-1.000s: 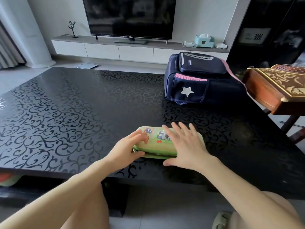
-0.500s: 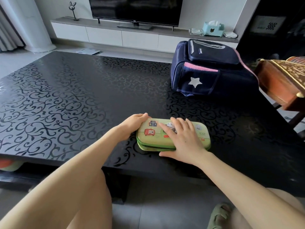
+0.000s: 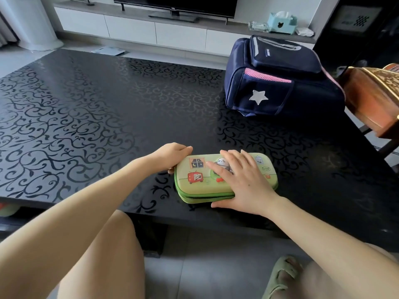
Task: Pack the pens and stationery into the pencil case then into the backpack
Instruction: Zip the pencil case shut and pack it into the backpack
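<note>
A green pencil case (image 3: pixel 198 180) with cartoon pictures lies closed and flat near the front edge of the black table (image 3: pixel 86 126). My left hand (image 3: pixel 170 156) holds its left end, with fingers curled over the far corner and the thumb at the near side. Resting flat on the lid is my right hand (image 3: pixel 244 184), fingers straight and thumb along the front edge by the zip. A navy backpack (image 3: pixel 280 83) with a white star and pink trim stands at the table's far right, apart from the case. No loose pens or stationery are visible.
A carved wooden piece of furniture (image 3: pixel 371 100) stands just right of the backpack, off the table's right edge. Beyond the table are a white TV cabinet (image 3: pixel 151 31) and a teal tissue box (image 3: pixel 280 22). My knees and a green slipper (image 3: pixel 280 277) are below the front edge.
My left hand has slid from the case's front left corner round to its left end. My right hand stays flat on the lid. The view has tilted further down.
</note>
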Action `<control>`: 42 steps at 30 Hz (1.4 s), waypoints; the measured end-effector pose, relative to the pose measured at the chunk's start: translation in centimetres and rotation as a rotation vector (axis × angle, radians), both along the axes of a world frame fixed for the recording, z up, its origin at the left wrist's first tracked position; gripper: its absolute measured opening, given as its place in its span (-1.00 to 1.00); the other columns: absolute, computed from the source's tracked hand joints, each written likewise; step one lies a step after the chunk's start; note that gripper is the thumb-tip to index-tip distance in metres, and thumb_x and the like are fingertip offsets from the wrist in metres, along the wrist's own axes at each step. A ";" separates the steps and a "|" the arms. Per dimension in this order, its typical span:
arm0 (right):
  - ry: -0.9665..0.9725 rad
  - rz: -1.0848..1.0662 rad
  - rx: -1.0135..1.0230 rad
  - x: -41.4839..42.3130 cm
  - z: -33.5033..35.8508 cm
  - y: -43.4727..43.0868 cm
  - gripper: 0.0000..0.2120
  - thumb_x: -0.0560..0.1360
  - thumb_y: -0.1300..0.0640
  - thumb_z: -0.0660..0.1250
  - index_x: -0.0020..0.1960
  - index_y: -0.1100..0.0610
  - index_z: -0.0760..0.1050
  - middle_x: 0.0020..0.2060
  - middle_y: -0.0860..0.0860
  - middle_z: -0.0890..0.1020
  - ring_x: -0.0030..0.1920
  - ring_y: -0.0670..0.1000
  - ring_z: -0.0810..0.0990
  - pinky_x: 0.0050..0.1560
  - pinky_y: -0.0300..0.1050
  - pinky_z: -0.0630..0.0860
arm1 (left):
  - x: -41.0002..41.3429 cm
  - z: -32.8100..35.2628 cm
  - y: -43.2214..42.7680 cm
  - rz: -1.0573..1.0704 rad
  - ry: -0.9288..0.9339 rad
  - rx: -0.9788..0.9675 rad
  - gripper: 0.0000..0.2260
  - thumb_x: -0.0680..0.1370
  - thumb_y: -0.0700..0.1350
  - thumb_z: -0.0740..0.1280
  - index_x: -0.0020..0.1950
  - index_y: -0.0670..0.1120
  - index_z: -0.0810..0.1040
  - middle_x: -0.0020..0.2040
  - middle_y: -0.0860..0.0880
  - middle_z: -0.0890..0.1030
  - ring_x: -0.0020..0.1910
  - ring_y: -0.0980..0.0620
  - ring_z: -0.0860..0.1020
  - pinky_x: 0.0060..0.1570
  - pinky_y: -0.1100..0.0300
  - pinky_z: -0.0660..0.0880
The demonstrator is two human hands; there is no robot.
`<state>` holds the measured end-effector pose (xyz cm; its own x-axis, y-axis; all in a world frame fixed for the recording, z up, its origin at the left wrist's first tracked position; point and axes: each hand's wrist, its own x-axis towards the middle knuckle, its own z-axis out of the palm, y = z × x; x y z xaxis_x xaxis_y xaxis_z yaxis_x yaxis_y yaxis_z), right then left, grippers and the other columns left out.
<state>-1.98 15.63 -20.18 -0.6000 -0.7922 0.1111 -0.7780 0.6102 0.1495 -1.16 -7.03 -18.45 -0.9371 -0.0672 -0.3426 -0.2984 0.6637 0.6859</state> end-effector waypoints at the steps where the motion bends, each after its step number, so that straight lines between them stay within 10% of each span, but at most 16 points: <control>1: 0.001 0.003 -0.005 -0.1 -0.1 0.0 -0.12 0.29 -0.51 0.09 0.47 -0.07 0.08 0.38 0.20 0.32 0.37 0.24 0.31 0.41 0.25 0.17 | 0.1 -0.3 -0.4 0.005 0.026 0.042 -0.62 0.61 0.05 0.08 -0.31 -0.11 0.42 -0.42 -0.05 0.46 -0.51 -0.02 0.41 -0.33 0.18 0.41; 10: -0.004 0.001 -0.026 -0.1 -0.2 0.0 -0.13 0.28 -0.50 0.10 0.46 -0.08 0.10 0.38 0.19 0.32 0.37 0.23 0.30 0.41 0.25 0.15 | 1.8 -1.2 -2.3 -0.366 0.301 -0.375 -0.69 0.51 -0.35 0.17 0.18 -0.11 0.52 0.05 -0.02 0.57 -0.01 0.03 0.51 -0.03 0.26 0.40; 14: -0.022 0.001 -0.042 -0.1 -0.1 0.1 -0.14 0.27 -0.50 0.10 0.46 -0.10 0.10 0.38 0.17 0.32 0.37 0.22 0.29 0.42 0.24 0.13 | 2.7 -1.9 -2.6 -0.370 0.457 -0.598 -0.76 0.48 -0.30 0.22 0.08 -0.11 0.56 -0.06 -0.04 0.61 -0.04 -0.08 0.49 -0.06 -0.01 0.50; 24: -0.065 0.024 -0.098 0.5 0.2 0.1 -0.16 0.25 -0.44 0.24 0.43 -0.17 0.09 0.38 0.14 0.30 0.39 0.17 0.24 0.44 0.23 0.07 | 7.1 -0.9 -1.0 -0.185 0.383 -0.753 -0.78 0.58 -0.13 0.11 -0.27 -0.12 0.32 -0.30 -0.11 0.53 -0.26 -0.14 0.42 -0.32 0.11 0.26; 35: -0.015 -0.103 -0.127 4.5 0.1 -1.5 -0.17 0.24 -0.42 0.29 0.41 -0.11 0.21 0.26 0.16 0.38 0.28 0.22 0.35 0.36 0.30 0.17 | 15.0 -0.3 6.8 0.224 0.171 -0.345 -0.67 0.57 -0.07 0.13 -0.39 -0.13 0.31 -0.39 -0.02 0.41 -0.28 -0.08 0.41 -0.29 0.13 0.28; 42: -0.092 -0.148 -0.151 6.7 0.6 -1.3 -0.15 0.33 0.01 0.43 0.49 -0.11 0.05 0.47 0.24 0.17 0.47 0.27 0.12 0.44 0.30 -0.02 | 14.3 0.2 12.3 0.235 0.108 -0.045 -0.61 0.59 0.00 0.09 -0.33 -0.13 0.50 -0.39 0.00 0.53 -0.30 -0.05 0.50 -0.23 0.10 0.41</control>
<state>4.76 14.37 -19.62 -0.7216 -0.6733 0.1610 -0.6844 0.7289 -0.0194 13.18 5.29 -18.28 -0.9248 -0.3007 -0.2330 -0.3748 0.6155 0.6933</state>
